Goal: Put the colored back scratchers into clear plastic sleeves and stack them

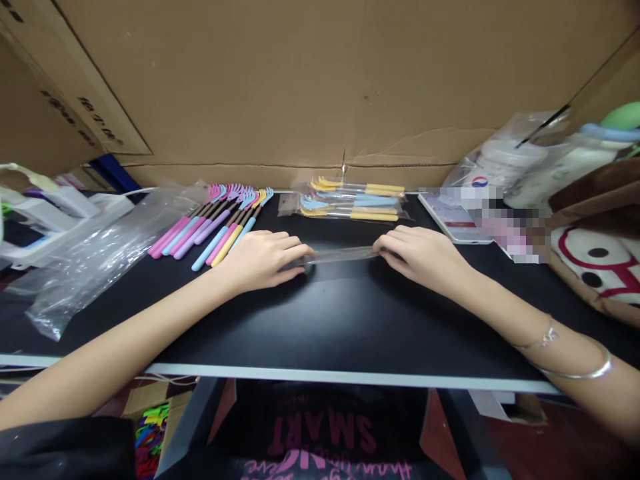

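A narrow clear plastic sleeve (345,255) stretches between my two hands just above the black tabletop. My left hand (270,260) is closed on its left end, fingers and thumb pinching. At the other end my right hand (417,253) pinches the film between thumb and fingertips. Nothing can be made out inside the sleeve. Left of my left hand lies a fan of loose back scratchers (220,227) with pink, purple, blue and yellow handles and claw-shaped heads. Behind my hands several bagged back scratchers (355,200), yellow and blue, are stacked.
Loose clear plastic bags (105,247) lie at the left, beside a white power strip (75,220). A phone (453,217), a bagged cup (510,160) and a bottle (550,167) stand at the right. Cardboard (300,80) walls the back. The table (320,333) has a pale front edge.
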`<state>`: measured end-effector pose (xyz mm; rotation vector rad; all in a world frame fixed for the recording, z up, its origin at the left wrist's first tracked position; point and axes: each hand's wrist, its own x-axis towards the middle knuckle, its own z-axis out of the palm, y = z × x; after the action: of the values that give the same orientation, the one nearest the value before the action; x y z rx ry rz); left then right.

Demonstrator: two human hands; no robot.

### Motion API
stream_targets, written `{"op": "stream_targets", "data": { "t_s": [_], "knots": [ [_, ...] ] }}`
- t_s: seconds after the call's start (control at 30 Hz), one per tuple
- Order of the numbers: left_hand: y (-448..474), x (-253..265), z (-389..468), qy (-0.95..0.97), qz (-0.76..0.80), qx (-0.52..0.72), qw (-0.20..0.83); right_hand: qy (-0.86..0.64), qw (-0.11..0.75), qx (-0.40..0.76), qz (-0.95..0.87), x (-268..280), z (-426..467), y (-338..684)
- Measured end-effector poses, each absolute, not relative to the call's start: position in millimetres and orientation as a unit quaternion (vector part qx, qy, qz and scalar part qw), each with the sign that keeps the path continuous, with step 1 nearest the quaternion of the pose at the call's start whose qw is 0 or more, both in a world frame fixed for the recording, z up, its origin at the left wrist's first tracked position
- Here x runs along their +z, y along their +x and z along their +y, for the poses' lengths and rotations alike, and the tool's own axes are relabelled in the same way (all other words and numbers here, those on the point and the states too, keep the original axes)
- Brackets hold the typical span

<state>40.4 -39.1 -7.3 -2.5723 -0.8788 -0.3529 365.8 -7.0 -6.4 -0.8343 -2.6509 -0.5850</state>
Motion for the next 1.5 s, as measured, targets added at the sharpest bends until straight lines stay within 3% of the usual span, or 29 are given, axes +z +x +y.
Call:
{"op": "stream_targets", "data": {
  "t_s": [0.27, 0.7, 0.93, 1.1, 1.27, 1.4, 1.5],
  "knots": [
    [35.9, -8.9, -33.8, -0.887, -0.414, -0.17, 0.118, -0.341, 0.163, -0.165, -0.911, 3.7, -3.9, 373.9],
    [44.0, -2.4, -35.0, -0.783, -0.434, -0.299, -0.331, -0.407, 0.311, -0.214, -0.832, 10.4, -0.8, 378.0],
    [49.5, -14.0, -31.2, -0.654, -0.471, -0.421, -0.416, -0.411, 0.354, -0.215, -0.812, 14.4, -14.8, 370.1],
    [58.2, -16.4, -35.2, -0.578, -0.47, -0.443, -0.499, -0.347, 0.332, -0.109, -0.87, -2.2, -13.0, 358.1],
    [75.3, -14.4, -46.1, -0.617, -0.419, -0.359, -0.561, -0.316, 0.292, 0.099, -0.897, -15.6, -12.3, 351.2],
    [85.0, -11.9, -43.4, -0.676, -0.376, -0.293, -0.562, -0.309, 0.243, 0.293, -0.871, -17.2, -14.4, 348.8],
    [89.9, -10.2, -39.4, -0.726, -0.337, -0.256, -0.543, -0.325, 0.266, 0.392, -0.819, -17.7, -14.5, 346.9]
  ]
}}
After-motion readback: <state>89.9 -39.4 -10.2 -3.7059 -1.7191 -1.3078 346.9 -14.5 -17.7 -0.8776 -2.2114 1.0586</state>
